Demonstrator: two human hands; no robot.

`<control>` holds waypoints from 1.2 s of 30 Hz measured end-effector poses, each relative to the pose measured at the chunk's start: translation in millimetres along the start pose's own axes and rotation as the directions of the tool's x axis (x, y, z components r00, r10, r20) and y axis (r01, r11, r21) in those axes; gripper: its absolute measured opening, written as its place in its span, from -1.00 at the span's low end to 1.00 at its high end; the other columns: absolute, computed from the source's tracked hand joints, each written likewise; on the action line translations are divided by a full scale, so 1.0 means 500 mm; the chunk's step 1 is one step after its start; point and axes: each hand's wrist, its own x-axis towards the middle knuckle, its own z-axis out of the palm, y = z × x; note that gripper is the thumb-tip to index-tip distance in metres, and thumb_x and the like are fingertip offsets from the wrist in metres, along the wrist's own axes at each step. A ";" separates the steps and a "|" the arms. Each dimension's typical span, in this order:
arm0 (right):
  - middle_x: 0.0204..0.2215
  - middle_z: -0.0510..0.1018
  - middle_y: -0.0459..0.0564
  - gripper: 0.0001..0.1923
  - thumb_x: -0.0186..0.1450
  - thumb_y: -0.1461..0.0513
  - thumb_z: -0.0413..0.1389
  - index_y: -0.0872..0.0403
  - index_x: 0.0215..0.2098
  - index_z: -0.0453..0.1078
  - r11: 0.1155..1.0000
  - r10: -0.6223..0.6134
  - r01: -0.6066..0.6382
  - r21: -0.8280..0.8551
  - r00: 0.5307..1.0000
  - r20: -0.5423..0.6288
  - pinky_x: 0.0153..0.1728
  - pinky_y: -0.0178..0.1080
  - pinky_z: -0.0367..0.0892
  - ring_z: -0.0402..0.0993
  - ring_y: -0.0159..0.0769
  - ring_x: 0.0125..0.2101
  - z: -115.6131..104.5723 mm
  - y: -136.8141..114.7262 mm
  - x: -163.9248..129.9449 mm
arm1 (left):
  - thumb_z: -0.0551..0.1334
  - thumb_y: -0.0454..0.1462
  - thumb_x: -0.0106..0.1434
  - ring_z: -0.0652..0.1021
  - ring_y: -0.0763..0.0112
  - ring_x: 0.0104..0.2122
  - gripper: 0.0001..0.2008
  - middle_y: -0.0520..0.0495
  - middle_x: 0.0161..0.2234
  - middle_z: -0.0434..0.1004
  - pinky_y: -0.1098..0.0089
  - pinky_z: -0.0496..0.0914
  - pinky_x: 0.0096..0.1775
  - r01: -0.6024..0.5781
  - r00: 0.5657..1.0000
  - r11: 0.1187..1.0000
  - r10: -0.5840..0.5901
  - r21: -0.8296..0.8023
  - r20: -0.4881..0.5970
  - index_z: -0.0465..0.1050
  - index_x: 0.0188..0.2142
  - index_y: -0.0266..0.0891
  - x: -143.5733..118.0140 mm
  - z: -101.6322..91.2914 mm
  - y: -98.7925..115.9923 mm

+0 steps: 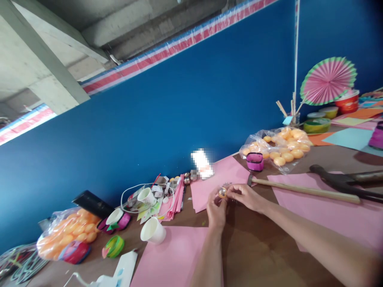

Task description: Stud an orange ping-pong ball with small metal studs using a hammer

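Note:
Close together above the brown table, both hands are at a small shiny ball (222,193) with silver and orange-gold patches. My left hand (216,211) grips it between thumb and fingers from the near left side. On its right edge, the fingertips of my right hand (243,196) are pinched together against it; whether they also hold something smaller is hard to make out. Just behind the hands lies a pink paper sheet (221,173). A few shiny balls (187,179) of a similar look rest by the paper's left edge.
To the right lie a wooden-handled hammer (305,190) and a dark claw hammer (338,183). Clear bags of orange balls (289,145) stand behind and at far left. A white paper cup (153,231) stands left of my hands. A blue partition (179,119) bounds the back.

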 end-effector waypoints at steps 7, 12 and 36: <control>-0.45 0.49 -0.03 -0.66 0.20 0.02 0.02 0.13 -0.40 0.42 0.999 -0.003 0.004 -0.033 1.000 0.014 -0.31 -0.27 0.24 0.36 -0.27 -0.35 -0.002 -0.005 -0.001 | 0.30 -0.25 0.02 0.52 0.26 -0.18 -0.48 -0.19 -0.15 0.50 0.26 0.39 -0.11 0.008 1.000 1.000 -0.008 -0.008 -0.009 0.30 0.00 -0.27 -0.001 0.003 0.005; -0.45 0.50 -0.05 -0.67 0.20 0.03 0.03 0.13 -0.40 0.42 0.999 0.006 -0.005 -0.035 1.000 0.013 -0.32 -0.28 0.24 0.36 -0.28 -0.36 -0.003 -0.007 -0.002 | 0.30 -0.25 0.03 0.52 0.26 -0.18 -0.49 -0.20 -0.13 0.49 0.25 0.39 -0.12 0.005 1.000 1.000 -0.005 0.005 -0.006 0.30 0.01 -0.26 -0.001 0.001 0.006; -0.44 0.49 -0.06 -0.76 0.19 0.10 0.05 0.12 -0.45 0.38 1.000 0.018 -0.017 -0.017 0.999 0.035 -0.34 -0.28 0.23 0.35 -0.31 -0.40 -0.005 0.007 0.000 | 0.30 -0.29 0.02 0.52 0.26 -0.19 -0.52 -0.20 -0.15 0.50 0.25 0.39 -0.11 -0.003 1.000 1.000 0.003 -0.003 0.008 0.33 -0.03 -0.29 -0.001 0.004 0.013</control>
